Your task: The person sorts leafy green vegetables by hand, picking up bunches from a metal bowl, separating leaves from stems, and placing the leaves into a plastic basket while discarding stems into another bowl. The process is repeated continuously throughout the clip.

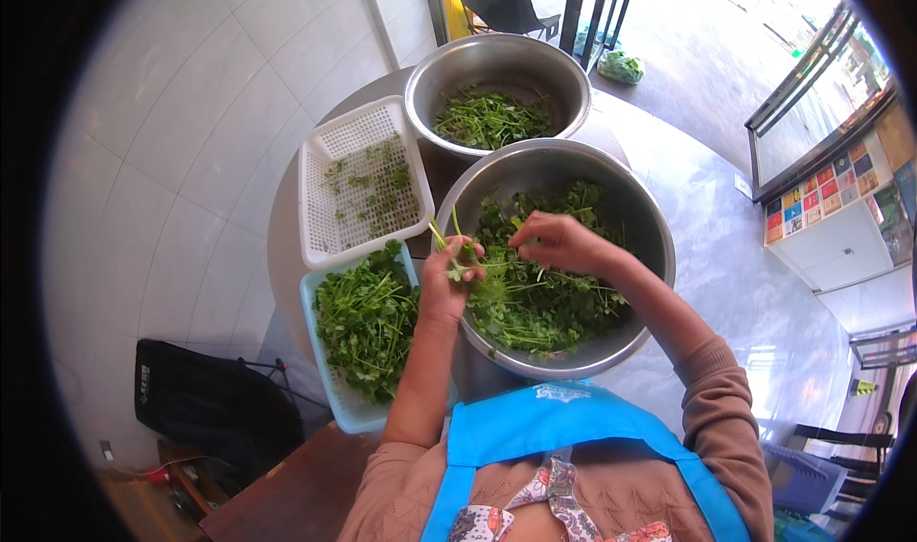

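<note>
My left hand [450,277] is closed around a few green stems of a leafy herb [438,235], probably coriander, at the left rim of a large stainless steel bowl [648,212]. Over the middle of that bowl is my right hand [555,241], its fingers curled and slightly blurred; whether anything is pinched in them cannot be made out. Beneath both hands, a heap of leafy herbs [523,320] fills much of the bowl. Left of my left forearm, a light blue plastic basket [320,370] holds a thick pile of the same greens [365,320].
A white perforated basket [313,216] with scattered leaf bits stands at the left. Behind is a second steel bowl [430,62] with cut greens. All rest on a round table [286,263]. A black folding chair [501,1] and a bag of greens [620,68] are near the doorway.
</note>
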Demonstrator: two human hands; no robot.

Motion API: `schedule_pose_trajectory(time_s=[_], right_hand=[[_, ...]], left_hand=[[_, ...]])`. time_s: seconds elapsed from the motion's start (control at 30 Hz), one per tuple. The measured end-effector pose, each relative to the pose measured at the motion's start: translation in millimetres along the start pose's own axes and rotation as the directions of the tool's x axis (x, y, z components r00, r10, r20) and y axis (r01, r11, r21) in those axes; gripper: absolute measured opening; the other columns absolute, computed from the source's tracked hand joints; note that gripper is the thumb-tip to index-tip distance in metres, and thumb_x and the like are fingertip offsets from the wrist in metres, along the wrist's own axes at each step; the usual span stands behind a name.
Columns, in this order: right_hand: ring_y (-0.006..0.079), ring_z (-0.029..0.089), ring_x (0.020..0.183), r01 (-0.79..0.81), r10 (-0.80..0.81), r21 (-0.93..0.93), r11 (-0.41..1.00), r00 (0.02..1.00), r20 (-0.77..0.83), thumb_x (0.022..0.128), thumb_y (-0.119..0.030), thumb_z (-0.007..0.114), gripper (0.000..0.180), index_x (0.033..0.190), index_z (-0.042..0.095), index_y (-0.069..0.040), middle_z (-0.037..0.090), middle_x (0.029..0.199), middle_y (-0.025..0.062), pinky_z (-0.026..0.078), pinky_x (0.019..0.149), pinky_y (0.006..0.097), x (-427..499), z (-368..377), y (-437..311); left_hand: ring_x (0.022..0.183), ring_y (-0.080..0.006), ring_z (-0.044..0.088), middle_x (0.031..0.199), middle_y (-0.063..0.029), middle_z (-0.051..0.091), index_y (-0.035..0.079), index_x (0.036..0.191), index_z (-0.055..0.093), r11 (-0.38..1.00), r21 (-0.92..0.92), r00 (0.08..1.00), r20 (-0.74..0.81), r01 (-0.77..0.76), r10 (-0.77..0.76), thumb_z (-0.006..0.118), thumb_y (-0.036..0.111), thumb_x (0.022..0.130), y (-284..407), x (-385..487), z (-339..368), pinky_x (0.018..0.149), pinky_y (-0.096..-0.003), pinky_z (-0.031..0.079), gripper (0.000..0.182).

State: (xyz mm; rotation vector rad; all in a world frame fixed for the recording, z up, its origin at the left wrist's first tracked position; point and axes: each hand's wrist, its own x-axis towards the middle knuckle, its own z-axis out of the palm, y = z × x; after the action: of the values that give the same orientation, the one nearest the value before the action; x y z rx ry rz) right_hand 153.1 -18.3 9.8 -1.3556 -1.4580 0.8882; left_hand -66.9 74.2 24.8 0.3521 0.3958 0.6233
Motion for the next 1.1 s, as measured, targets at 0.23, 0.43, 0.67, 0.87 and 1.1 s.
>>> schedule_pose_trajectory(time_s=[0.23, 0.43, 0.67, 0.87, 1.1], right_hand=[[0.0070, 0.054, 0.066, -0.096, 0.098, -0.033, 0.995, 0.993, 0.061, 0.087, -0.011, 0.057, 0.017, 0.100, 0.062, -0.001, 0.055, 0.084, 0.0030, 0.048, 0.057, 0.0224, 35, -22, -80], [0.0108, 0.057, 0.057, -0.264, 0.263, -0.254, 0.931, 0.964, -0.036, 0.082, -0.010, 0.058, 0.015, 0.095, 0.063, -0.003, 0.062, 0.072, 0.0040, 0.049, 0.055, 0.0263, 12, -21, -54], [0.0277, 0.058, 0.072, -0.244, 0.282, -0.601, 0.761, 0.959, -0.033, 0.073, -0.004, 0.054, 0.026, 0.095, 0.064, -0.014, 0.053, 0.085, 0.0109, 0.048, 0.065, 0.0371, -51, 32, 11], [0.0233, 0.058, 0.074, -0.137, 0.043, -0.320, 0.937, 0.958, -0.285, 0.074, -0.007, 0.064, 0.012, 0.085, 0.065, -0.009, 0.056, 0.077, 0.0082, 0.047, 0.065, 0.0337, -39, -16, 42], [0.0054, 0.050, 0.052, -0.125, 0.128, 0.028, 0.992, 0.967, -0.219, 0.083, -0.008, 0.057, 0.012, 0.093, 0.062, -0.001, 0.062, 0.073, 0.0035, 0.041, 0.048, 0.0186, -6, -111, -67]], left_hand=[[0.046, -0.0078, 0.037, 0.071, -0.0033, 0.053, 0.002, 0.097, 0.056, 0.966, 0.238, 0.987, -0.098, -0.101, 0.128, 0.056, 0.023, 0.087, -1, -7, 19, 0.053, -0.0264, 0.040, 0.023], [0.048, -0.0095, 0.041, 0.069, -0.0057, 0.054, -0.002, 0.094, 0.058, 0.884, 0.368, 0.910, -0.185, -0.286, 0.372, 0.050, 0.028, 0.091, 26, -28, 43, 0.051, -0.0250, 0.042, 0.031], [0.068, -0.0101, 0.054, 0.087, -0.0107, 0.063, -0.002, 0.098, 0.061, 0.737, 0.604, 0.910, -0.046, -0.303, 0.411, 0.043, 0.028, 0.095, 28, -36, 44, 0.059, -0.0208, 0.044, 0.035], [0.092, -0.0129, 0.056, 0.100, -0.0091, 0.063, 0.000, 0.105, 0.061, 0.525, 0.769, 0.898, 0.143, -0.365, 0.415, 0.043, 0.026, 0.095, 30, -37, 36, 0.073, -0.0248, 0.044, 0.033], [0.101, -0.0158, 0.055, 0.105, -0.0092, 0.062, -0.001, 0.104, 0.063, 0.432, 0.800, 0.883, 0.245, -0.417, 0.399, 0.041, 0.018, 0.093, 27, -31, 48, 0.091, -0.0292, 0.038, 0.031]])
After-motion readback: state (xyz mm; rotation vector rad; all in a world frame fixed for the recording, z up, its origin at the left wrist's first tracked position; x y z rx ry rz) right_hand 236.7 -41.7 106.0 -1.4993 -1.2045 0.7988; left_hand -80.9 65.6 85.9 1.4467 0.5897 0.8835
